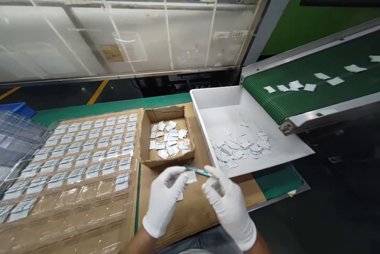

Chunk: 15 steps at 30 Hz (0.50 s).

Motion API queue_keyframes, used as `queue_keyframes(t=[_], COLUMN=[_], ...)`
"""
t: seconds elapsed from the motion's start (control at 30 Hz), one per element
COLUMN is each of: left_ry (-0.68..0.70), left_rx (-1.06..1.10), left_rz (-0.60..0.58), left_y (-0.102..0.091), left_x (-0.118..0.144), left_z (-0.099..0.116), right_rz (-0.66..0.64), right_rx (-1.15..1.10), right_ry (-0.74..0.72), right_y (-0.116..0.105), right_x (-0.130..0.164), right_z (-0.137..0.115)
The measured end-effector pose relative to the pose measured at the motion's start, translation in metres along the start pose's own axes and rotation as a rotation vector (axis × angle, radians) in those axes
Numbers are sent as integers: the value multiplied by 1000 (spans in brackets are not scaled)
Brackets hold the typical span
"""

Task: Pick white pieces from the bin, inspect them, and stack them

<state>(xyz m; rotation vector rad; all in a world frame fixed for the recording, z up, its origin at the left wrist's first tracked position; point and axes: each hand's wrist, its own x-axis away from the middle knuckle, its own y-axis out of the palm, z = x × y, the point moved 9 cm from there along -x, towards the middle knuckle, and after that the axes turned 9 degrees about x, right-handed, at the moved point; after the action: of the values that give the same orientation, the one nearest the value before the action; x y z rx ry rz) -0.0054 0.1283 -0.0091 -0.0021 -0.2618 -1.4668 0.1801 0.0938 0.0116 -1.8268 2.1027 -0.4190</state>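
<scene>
Both of my hands wear white gloves and meet low in the middle of the view, over brown cardboard. My left hand (164,198) pinches a small white square piece (190,177) between thumb and fingers. My right hand (227,202) is closed on a thin teal tool (197,171) whose tip points left toward that piece. Just beyond my hands sits a small open cardboard box (147,137) with several white pieces in it. To its right a white plastic tray (208,101) holds a heap of similar pieces.
On the left a clear blister tray (97,190) has rows of pockets filled with white parts, its near rows bare. A green conveyor belt (314,91) carrying several white pieces slopes down into the white tray. A blue bin (14,108) is at far left.
</scene>
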Motion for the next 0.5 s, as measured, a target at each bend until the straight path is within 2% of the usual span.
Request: queue_keyframes(t=[0.1, 0.13, 0.17, 0.2, 0.3, 0.4, 0.5], left_ry=[319, 432, 518, 582, 728, 873, 919], left_rx=[-165, -267, -399, -536, -805, -811, -854], left_rz=[142, 192, 232, 249, 219, 189, 176], left_y=[-24, -30, -34, -34, -24, -16, -12], left_x=[-25, -32, -37, -42, -40, -18, -6], left_z=[45, 59, 69, 75, 77, 69, 60], right_rz=[219, 220, 122, 66, -104, -249, -288], right_rx=[348, 514, 683, 738, 845, 932, 984], right_ry=[-15, 11, 50, 65, 134, 212, 244], right_y=[-51, -62, -64, -68, -70, -64, -61], right_x=[-33, -48, -65, -80, -111, -118, -116], right_z=[-3, 0, 7, 14, 39, 64, 73])
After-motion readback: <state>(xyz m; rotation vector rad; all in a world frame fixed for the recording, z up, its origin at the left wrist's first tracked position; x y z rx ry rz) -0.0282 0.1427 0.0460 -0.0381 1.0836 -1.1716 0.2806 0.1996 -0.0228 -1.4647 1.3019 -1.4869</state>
